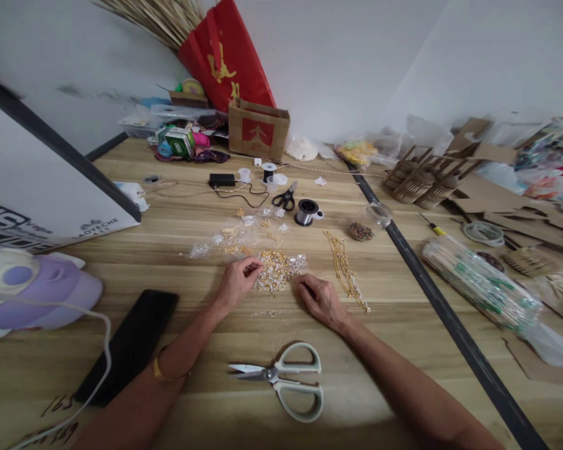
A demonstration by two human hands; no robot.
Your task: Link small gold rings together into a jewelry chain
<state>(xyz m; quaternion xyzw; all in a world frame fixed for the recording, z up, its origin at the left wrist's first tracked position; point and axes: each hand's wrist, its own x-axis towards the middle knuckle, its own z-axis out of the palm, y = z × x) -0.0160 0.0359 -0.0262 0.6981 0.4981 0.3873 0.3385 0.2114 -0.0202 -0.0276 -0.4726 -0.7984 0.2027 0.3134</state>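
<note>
A heap of small gold and silver jewellery pieces (273, 270) lies on the wooden table in front of me. My left hand (238, 282) is at its left edge, thumb and fingers pinched together; anything between them is too small to make out. On the right side of the heap, my right hand (321, 301) rests with its fingers curled, and what they may hold is hidden. A small bag of silver rings (297, 264) lies just beyond those fingers. Between my wrists is a thin silver chain (273, 313) with a ring. Several gold chains (341, 262) lie to the right.
White-handled scissors (299, 381) lie open nearest me. A black phone (131, 344) and white cable are at left. Further back are a wire spool (306, 212), black scissors (285, 199) and a bead jar (362, 230). Wrapped sticks (481, 281) lie right of the dark strip (431, 300).
</note>
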